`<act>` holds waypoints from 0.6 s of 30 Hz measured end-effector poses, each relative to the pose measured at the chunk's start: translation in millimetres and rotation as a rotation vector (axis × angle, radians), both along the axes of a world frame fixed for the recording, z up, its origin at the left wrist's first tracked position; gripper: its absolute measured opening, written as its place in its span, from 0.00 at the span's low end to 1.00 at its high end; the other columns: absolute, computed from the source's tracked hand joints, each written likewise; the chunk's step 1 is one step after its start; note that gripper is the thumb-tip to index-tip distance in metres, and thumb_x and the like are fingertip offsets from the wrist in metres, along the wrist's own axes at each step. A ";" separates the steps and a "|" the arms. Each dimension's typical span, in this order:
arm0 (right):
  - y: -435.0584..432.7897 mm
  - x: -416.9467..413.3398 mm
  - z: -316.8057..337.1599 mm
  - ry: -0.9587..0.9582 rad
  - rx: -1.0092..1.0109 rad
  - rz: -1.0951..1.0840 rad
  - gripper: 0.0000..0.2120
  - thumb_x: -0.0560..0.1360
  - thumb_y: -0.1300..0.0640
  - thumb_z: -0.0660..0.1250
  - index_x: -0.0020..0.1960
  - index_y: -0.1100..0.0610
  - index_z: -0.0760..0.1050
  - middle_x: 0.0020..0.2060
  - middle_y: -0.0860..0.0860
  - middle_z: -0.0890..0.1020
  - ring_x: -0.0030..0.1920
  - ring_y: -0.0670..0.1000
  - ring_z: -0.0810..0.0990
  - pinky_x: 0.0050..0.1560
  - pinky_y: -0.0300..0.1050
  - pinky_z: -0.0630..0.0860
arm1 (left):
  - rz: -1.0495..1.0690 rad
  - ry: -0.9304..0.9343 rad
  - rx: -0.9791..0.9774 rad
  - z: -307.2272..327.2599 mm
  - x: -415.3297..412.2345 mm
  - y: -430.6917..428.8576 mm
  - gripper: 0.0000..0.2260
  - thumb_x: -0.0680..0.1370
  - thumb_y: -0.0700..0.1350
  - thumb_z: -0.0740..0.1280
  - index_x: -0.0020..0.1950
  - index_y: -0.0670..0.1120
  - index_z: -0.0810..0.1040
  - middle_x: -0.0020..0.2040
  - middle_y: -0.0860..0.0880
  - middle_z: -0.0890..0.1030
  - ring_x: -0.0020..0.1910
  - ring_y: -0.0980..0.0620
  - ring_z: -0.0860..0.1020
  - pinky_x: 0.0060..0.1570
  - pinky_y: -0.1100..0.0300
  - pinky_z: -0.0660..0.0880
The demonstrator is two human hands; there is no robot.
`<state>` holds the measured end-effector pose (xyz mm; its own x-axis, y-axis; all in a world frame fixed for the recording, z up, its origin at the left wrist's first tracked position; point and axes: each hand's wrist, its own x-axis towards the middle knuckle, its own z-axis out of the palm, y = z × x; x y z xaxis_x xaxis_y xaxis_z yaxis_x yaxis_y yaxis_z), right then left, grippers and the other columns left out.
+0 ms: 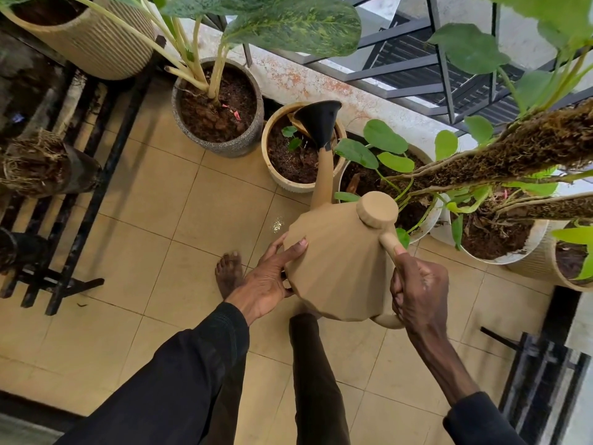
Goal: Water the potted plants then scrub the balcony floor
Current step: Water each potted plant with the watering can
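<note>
Right hand (420, 289) grips the tan watering can (337, 268) by its handle; left hand (264, 282) presses flat fingers (290, 249) on its side. The spout (322, 175) hangs over a cream pot (282, 183) ahead of both hands.

watering can (337, 274): matt tan plastic, smooth faceted sides
spray head (319, 122): matt black plastic
floor (144, 203): beige tiles, smooth, faint sheen
grey pot (247, 141): speckled, rough, stone-like
ribbed pot (96, 49): cream, fine ridges, matt
ledge (305, 81): rough, stained concrete
railing (394, 67): dark painted metal
support pole (529, 149): coarse brown fibre
sleeve (179, 364): black cloth
</note>
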<state>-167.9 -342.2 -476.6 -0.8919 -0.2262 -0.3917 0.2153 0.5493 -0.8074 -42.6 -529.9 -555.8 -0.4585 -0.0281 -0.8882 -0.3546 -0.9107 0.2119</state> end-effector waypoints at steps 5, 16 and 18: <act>-0.6 -1.4 0.9 0.016 -0.001 0.016 0.29 0.76 0.38 0.63 0.24 0.56 0.69 0.19 0.55 0.68 0.21 0.52 0.65 0.30 0.47 0.68 | 0.003 0.003 -0.004 -0.7 -0.5 1.1 0.55 0.52 0.55 0.88 0.76 0.61 0.68 0.70 0.45 0.75 0.68 0.39 0.74 0.65 0.31 0.72; -11.6 2.7 2.7 0.017 0.003 0.020 0.29 0.76 0.37 0.63 0.24 0.55 0.69 0.19 0.53 0.68 0.21 0.51 0.65 0.30 0.46 0.66 | 0.005 0.003 -0.002 0.0 7.2 -6.8 0.51 0.56 0.55 0.87 0.75 0.62 0.69 0.71 0.45 0.75 0.69 0.39 0.74 0.64 0.31 0.73; -14.4 5.1 2.3 0.015 0.008 0.015 0.29 0.76 0.37 0.63 0.24 0.55 0.69 0.19 0.54 0.68 0.21 0.51 0.65 0.30 0.46 0.66 | 0.000 0.002 0.000 -1.8 9.8 -10.3 0.50 0.57 0.54 0.86 0.76 0.62 0.69 0.71 0.45 0.75 0.68 0.39 0.74 0.65 0.31 0.73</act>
